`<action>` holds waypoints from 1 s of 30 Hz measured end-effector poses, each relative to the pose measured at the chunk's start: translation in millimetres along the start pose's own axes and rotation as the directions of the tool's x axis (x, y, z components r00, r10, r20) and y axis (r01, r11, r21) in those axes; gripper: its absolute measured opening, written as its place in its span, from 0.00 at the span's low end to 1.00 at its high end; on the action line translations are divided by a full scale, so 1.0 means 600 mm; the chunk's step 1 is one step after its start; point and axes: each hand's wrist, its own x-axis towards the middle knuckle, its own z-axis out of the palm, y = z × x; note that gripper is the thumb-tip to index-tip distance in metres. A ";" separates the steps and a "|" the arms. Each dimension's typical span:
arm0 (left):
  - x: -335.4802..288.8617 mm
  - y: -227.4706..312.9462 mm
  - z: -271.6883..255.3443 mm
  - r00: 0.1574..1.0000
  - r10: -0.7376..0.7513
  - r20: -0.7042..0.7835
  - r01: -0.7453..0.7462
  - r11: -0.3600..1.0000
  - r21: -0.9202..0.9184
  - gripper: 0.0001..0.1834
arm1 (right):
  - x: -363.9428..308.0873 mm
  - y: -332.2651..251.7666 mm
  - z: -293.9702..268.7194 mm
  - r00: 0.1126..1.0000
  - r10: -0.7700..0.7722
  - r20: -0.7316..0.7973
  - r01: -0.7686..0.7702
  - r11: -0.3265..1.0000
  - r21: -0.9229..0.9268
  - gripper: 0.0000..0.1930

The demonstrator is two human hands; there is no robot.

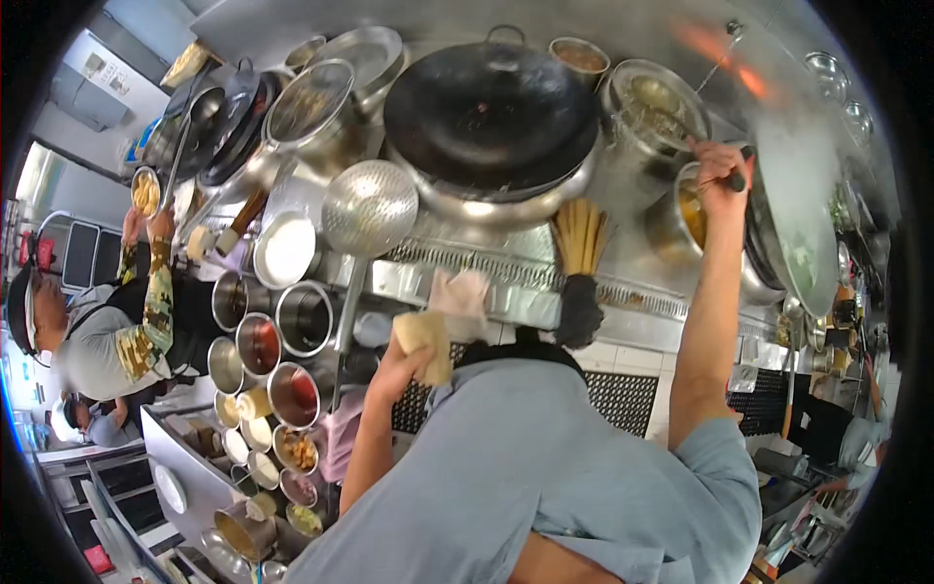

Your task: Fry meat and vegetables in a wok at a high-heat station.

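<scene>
In my left hand (389, 372), low and near my body, is a folded beige cloth (424, 347), gripped between fingers and thumb. My right hand (718, 185) reaches far forward at the right, its fingers wrapped round the dark-ended handle of a ladle (654, 101). The ladle's bowl is over a round metal strainer (699, 125) resting at the back of the range. Close beside my right hand, a large steaming wok (800, 209) shows some green low inside it; steam blurs the rest. A steel pot (669, 222) with yellowish contents stands just below the right hand.
A big black wok (491, 122) sits on the middle burner. In front are a perforated skimmer (370, 206), a bamboo brush (579, 238) and a pink cloth (460, 300). Several seasoning pots (295, 394) stand left. Flame (752, 82) flares behind the steam. A co-worker (117, 331) works at left.
</scene>
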 end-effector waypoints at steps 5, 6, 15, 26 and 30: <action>0.062 0.011 0.005 0.970 0.210 0.126 -0.234 0.945 0.227 0.33 | -0.039 0.143 0.059 0.995 0.005 0.097 -0.010 0.999 0.052 0.34; 0.087 0.003 0.007 0.962 0.236 0.141 -0.271 0.895 0.353 0.34 | -0.049 0.164 0.055 0.991 0.003 0.133 -0.009 0.999 0.038 0.33; 0.212 -0.040 0.068 0.839 0.391 0.379 -0.522 0.383 0.762 0.43 | -0.199 0.362 0.028 0.965 0.232 0.120 -0.258 0.924 0.283 0.17; 0.141 0.007 0.068 0.821 0.437 0.366 -0.527 0.337 0.780 0.43 | -0.236 0.457 0.033 0.965 -0.208 -0.161 -0.261 -0.690 -0.675 0.25; 0.105 0.033 0.082 0.653 0.678 0.337 -0.669 0.309 0.675 0.41 | -0.259 0.393 -0.004 0.986 -0.103 -0.128 -0.160 -0.426 -0.891 0.29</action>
